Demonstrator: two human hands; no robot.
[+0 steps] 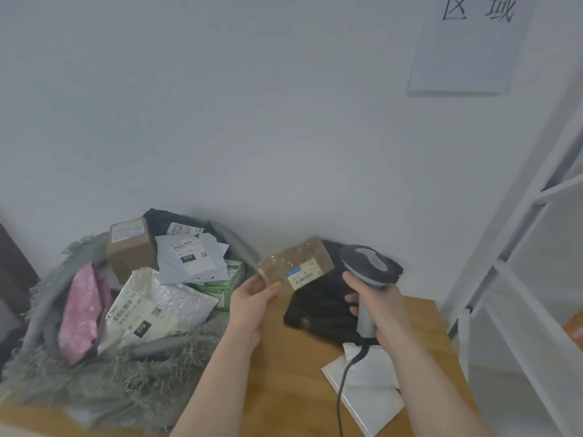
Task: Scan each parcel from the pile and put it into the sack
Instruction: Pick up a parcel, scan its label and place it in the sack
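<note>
While the left hand (252, 298) pinches a brown parcel (296, 263) (label up) at centre frame, the right hand (375, 301) grips the scanner (367, 266) just beside it; the filled sack (63, 367) sits lower left.

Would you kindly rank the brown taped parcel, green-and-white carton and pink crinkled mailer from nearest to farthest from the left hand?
1. Brown taped parcel, held in the left hand.
2. Green-and-white carton, just left, in the sack.
3. Pink crinkled mailer, far left.

Both forearms reach forward; the left hand (252, 298) pinches with thumb on top, the right hand (377, 302) is curled in a grip.
</note>
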